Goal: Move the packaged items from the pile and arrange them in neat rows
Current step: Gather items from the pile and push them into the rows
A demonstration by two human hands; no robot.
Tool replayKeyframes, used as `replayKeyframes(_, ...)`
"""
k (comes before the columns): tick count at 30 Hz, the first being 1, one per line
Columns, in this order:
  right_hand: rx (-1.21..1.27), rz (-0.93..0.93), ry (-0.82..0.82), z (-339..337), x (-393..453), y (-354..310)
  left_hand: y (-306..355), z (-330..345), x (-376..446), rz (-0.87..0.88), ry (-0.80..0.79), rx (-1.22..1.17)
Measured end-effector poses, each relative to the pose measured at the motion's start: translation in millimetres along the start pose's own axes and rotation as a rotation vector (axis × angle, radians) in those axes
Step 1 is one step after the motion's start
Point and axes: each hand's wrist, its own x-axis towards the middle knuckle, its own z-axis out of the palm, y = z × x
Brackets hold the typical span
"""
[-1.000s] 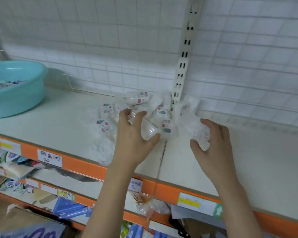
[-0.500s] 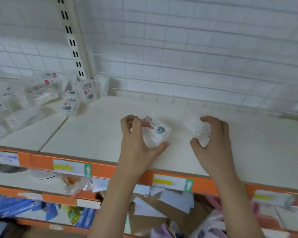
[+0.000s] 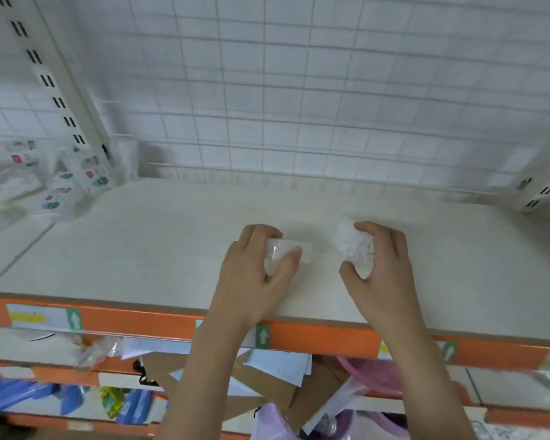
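Left hand: my left hand (image 3: 254, 274) is over the white shelf board (image 3: 146, 246), fingers and thumb curled round a small clear packet (image 3: 294, 250). The thumb tip presses its near side and the fingertips hook over its far edge.
Left packet: it sits low against the board in the middle of the shelf. I cannot tell whether it rests on the surface or is held just above it. Its printing is too blurred to read.
Right hand: my right hand (image 3: 385, 265) is beside the left, apart from it, clutching a second packet (image 3: 353, 246). This one is crumpled, white and clear, bunched between thumb and curled fingers. Part of it sticks out toward the left hand.
Gap: bare board shows between the two packets. They do not touch.
Pile: the remaining packets (image 3: 73, 179) lie heaped at the far left of the shelf, against the slotted upright post (image 3: 58, 90) and the wire grid back panel (image 3: 299, 106), well apart from both hands. Red and teal label patches show on a few; the rest is blurred.
Shelf front: an orange edge strip (image 3: 159, 322) runs under my wrists, carrying white tags and green arrow stickers.
Below: lower shelves hold blue bags, cardboard, paper sheets and a pink basin (image 3: 372, 376).
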Motion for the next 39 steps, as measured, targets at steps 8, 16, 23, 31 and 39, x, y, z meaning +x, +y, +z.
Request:
replayKeyframes(8, -0.002, 0.04, 0.019, -52.6, -1.4, 51.1, 31.4, 67.3, 10.0, 0.009, -0.076, 0.043)
replayKeyframes(16, -0.006, -0.024, 0.033, -178.4, -5.8, 154.4, 125.0, 182.9, -0.9, -0.014, 0.027, 0.213)
replayKeyframes(23, -0.013, 0.014, 0.008, -288.0, -26.4, 224.5, 238.8, 263.1, -29.3, -0.008, 0.091, 0.236)
replayKeyframes(31, 0.002, 0.014, 0.065, -333.8, -15.5, 263.6, 299.3, 297.7, -15.9, -0.011, 0.088, 0.087)
replayKeyframes(39, 0.029, -0.019, 0.093, -370.0, 6.8, 290.9, 332.2, 339.6, 13.1, 0.12, 0.113, 0.165)
